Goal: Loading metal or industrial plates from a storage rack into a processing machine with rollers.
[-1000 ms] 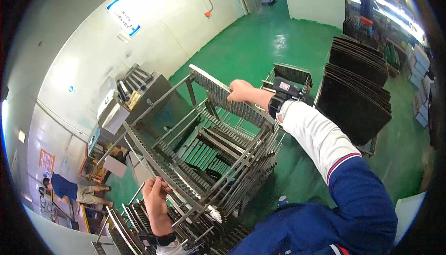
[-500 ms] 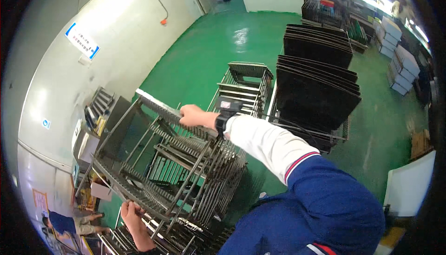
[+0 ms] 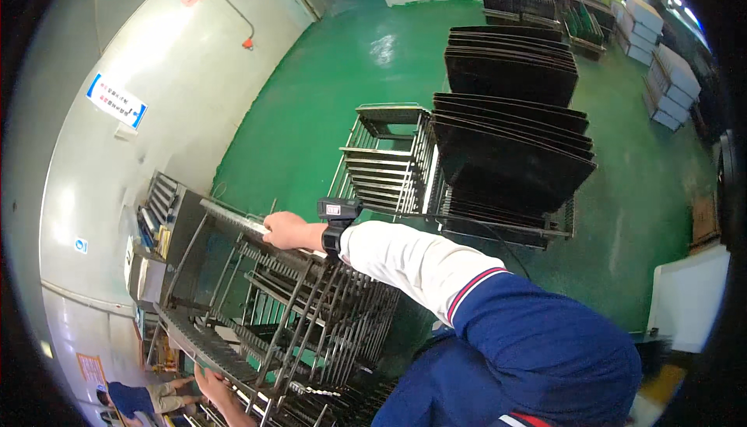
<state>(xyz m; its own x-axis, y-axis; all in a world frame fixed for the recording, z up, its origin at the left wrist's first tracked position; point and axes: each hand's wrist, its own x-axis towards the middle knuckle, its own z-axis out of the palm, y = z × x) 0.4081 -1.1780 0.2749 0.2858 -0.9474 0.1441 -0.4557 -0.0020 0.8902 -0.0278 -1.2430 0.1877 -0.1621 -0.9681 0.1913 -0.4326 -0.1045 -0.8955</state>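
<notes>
A metal slotted rack (image 3: pixel 180 332), made of comb-toothed rails joined by thin rods, is tilted in front of me. My right hand (image 3: pixel 288 230), with a black strap and a small black device at the wrist, is closed over its far upper rail. My left hand (image 3: pixel 215 388) has its fingers curled against the near lower rail of the same rack; its fingertips show only in part. Under and beside the rack stand more metal racks (image 3: pixel 362 314), and where they touch is hard to make out.
A separate metal rack (image 3: pixel 381 170) stands ahead on the green floor (image 3: pixel 327 77). Right of it, racks hold large black boards (image 3: pixel 513 147). White boxes (image 3: pixel 673 77) are stacked far right. By the left wall is a cabinet (image 3: pixel 187 221); a person (image 3: pixel 144 398) is at lower left.
My right hand and the upper end of the rack have come down and left in the picture. The left hand is also lower. Both stay on the rack, while the whole view has shifted slightly.
</notes>
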